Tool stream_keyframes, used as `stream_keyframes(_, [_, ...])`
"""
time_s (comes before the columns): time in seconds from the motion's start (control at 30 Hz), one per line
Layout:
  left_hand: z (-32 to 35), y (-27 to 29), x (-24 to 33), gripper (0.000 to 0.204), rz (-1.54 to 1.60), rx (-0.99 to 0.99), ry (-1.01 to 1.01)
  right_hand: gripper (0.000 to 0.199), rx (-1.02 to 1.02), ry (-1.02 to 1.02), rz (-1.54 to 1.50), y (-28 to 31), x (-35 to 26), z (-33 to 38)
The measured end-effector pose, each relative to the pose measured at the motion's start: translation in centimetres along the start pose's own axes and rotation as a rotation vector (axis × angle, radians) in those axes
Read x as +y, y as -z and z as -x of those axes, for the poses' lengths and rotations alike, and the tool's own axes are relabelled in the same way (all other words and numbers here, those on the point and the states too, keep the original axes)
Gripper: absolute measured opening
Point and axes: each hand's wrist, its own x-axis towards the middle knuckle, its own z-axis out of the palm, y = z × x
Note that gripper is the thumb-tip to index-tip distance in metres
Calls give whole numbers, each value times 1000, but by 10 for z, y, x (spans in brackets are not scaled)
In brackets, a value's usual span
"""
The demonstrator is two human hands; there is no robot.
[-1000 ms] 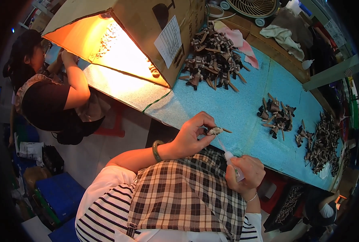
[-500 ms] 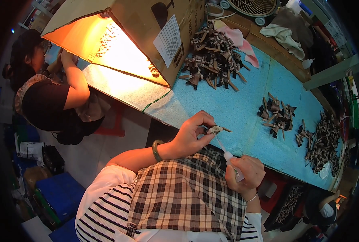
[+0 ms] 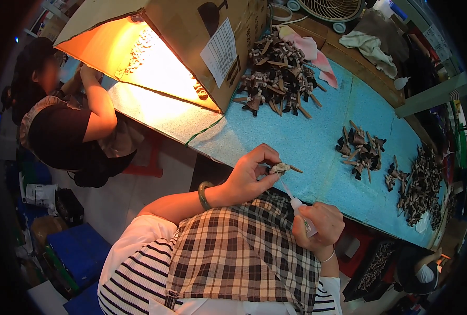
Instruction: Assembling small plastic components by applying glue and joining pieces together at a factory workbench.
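A small tan wooden figure [image 3: 279, 168] is pinched in the closed left hand [image 3: 252, 176] over the blue foam counter [image 3: 317, 142], a white squeeze bottle [image 3: 301, 212] is gripped by the right hand [image 3: 320, 226], and heaps of brown figures [image 3: 278, 76] seemingly remain untreated.

Blue table mat [image 3: 317, 142]; brown-checked apron [image 3: 239, 257]; striped black-white sleeve [image 3: 134, 273]; green bangle [image 3: 204, 195].

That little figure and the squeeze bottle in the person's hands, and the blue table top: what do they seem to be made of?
Little figure: probably matte brown plastic or wood, with a thin stick out one side; too small to tell.
Squeeze bottle: translucent whitish plastic, thin nozzle.
Blue table top: foam-like sheet, judging by its speckled, dull surface.
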Motion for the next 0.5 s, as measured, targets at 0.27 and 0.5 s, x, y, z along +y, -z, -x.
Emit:
stream_keyframes(0.27, [-1,-2,4,22,-24,13,-9,19,49,13,-6,1,1,3])
stream_keyframes(0.5, [0,-4,5,21,-71,17,-12,17,45,13,26,2,-1,2])
